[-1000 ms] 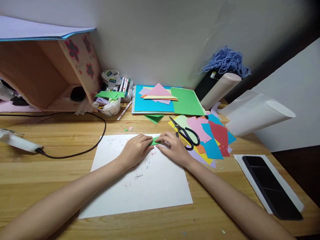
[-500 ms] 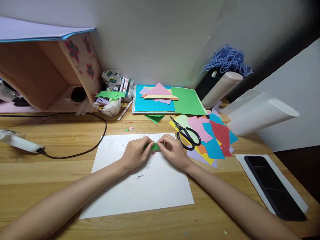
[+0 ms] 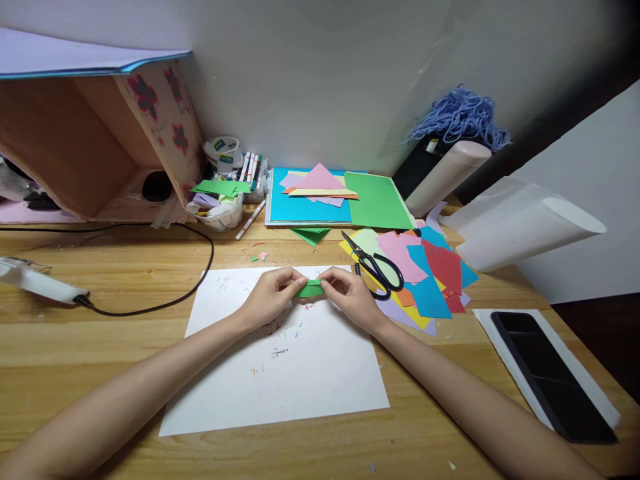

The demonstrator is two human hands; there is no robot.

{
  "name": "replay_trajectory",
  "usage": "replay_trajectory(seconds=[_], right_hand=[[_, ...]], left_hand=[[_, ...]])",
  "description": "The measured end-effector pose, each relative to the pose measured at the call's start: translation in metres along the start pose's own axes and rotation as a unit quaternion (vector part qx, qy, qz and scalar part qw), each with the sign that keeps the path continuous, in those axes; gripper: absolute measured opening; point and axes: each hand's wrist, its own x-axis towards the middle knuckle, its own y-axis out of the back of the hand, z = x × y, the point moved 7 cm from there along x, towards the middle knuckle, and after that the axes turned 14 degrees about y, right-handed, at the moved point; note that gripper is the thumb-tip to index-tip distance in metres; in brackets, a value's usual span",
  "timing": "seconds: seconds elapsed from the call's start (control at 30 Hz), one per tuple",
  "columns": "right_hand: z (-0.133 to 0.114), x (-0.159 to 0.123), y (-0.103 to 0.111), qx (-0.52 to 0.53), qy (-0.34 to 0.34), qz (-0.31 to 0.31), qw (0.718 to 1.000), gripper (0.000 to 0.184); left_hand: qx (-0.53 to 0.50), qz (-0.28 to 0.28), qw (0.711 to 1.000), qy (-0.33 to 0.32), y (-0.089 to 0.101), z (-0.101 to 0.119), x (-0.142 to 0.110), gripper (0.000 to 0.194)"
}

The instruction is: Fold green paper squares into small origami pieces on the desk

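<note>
A small piece of green paper (image 3: 311, 289), folded along its upper edge, is held between my two hands over the marked white sheet (image 3: 320, 373). My left hand (image 3: 270, 297) pinches its left end between thumb and fingers. At the other end, the thumb and fingers of my right hand (image 3: 353, 297) grip it the same way. Just right of my right hand lie black-handled scissors (image 3: 380, 270), closed or nearly so, on a spread of coloured paper scraps (image 3: 427, 280).
Behind are a stack of coloured paper (image 3: 383, 200), a folded green piece (image 3: 312, 236), a marker (image 3: 250, 221) and a tub of scraps (image 3: 220, 217). A cardboard box (image 3: 100, 147) and a black cable (image 3: 213, 257) are left; a phone (image 3: 550, 377) and paper roll (image 3: 535, 223) right.
The fingers have spread slightly apart along the green paper, so more of its face shows. Both hands stay over the white sheet. The view has shifted a little.
</note>
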Motion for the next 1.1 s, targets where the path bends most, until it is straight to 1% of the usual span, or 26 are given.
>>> replay_trajectory(seconds=[0.17, 0.27, 0.57, 0.83, 1.1], right_hand=[[-0.006, 0.001, 0.002, -0.012, 0.011, 0.02, 1.0, 0.01], [-0.008, 0.002, 0.002, -0.01, 0.018, 0.019, 1.0, 0.008], [-0.009, 0.001, 0.0, -0.019, 0.016, -0.005, 1.0, 0.006], [-0.015, 0.0, -0.002, -0.037, 0.026, -0.021, 0.999, 0.003], [-0.015, -0.001, -0.005, -0.031, 0.016, -0.039, 0.999, 0.009]], left_hand=[[-0.03, -0.039, 0.999, 0.007, -0.005, 0.001, -0.002, 0.029], [-0.036, -0.054, 0.998, 0.008, -0.007, -0.001, -0.002, 0.029], [-0.008, -0.026, 1.0, 0.006, -0.003, -0.003, -0.001, 0.028], [-0.027, -0.033, 0.999, 0.003, -0.003, -0.002, -0.001, 0.026], [-0.028, -0.041, 0.999, 0.001, -0.004, -0.002, -0.001, 0.026]])
